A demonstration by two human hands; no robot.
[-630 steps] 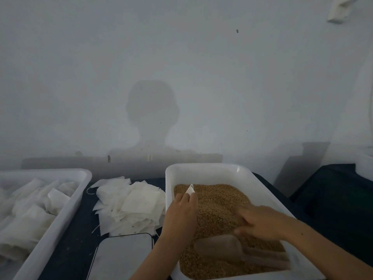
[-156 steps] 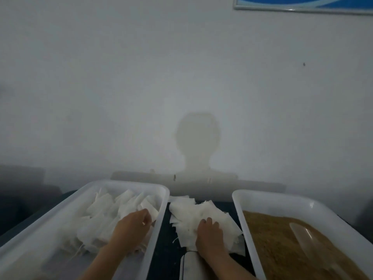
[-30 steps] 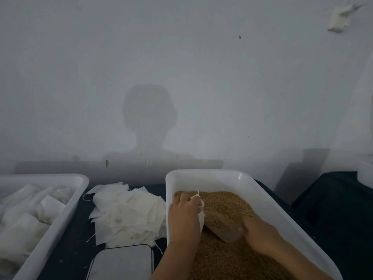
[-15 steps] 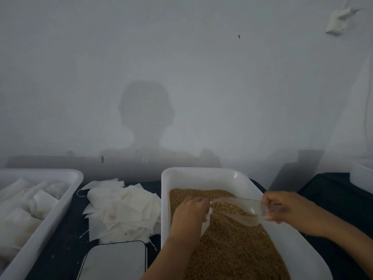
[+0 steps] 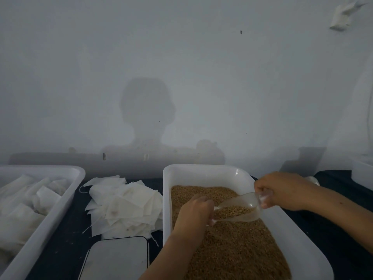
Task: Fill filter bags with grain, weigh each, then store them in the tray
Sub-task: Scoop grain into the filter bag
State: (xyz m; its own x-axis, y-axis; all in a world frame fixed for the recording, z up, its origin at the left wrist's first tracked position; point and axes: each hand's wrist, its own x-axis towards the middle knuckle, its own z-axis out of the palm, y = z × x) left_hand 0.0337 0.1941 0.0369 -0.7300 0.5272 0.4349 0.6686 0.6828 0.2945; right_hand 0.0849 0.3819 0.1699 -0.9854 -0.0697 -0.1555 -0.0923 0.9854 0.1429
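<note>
Brown grain [image 5: 238, 245] fills a white tub [image 5: 203, 172] on the right. My right hand [image 5: 282, 190] grips the handle of a clear plastic scoop [image 5: 240, 209] that carries grain and tilts down to the left. The scoop's lip meets my left hand [image 5: 193, 215], which is curled round a white filter bag [image 5: 212, 220] held over the grain; the bag is almost wholly hidden by the fingers. A loose heap of empty filter bags [image 5: 125, 207] lies on the dark table. A white tray [image 5: 66, 199] on the left holds filled bags.
A flat scale [image 5: 117, 259] with a pale plate sits at the front, between tray and tub. Another white container [image 5: 362, 170] stands at the far right edge. A pale wall rises close behind the table.
My right hand has lifted the loaded scoop out of the grain and swung it left, tipping its lip down against the bag in my left hand.
</note>
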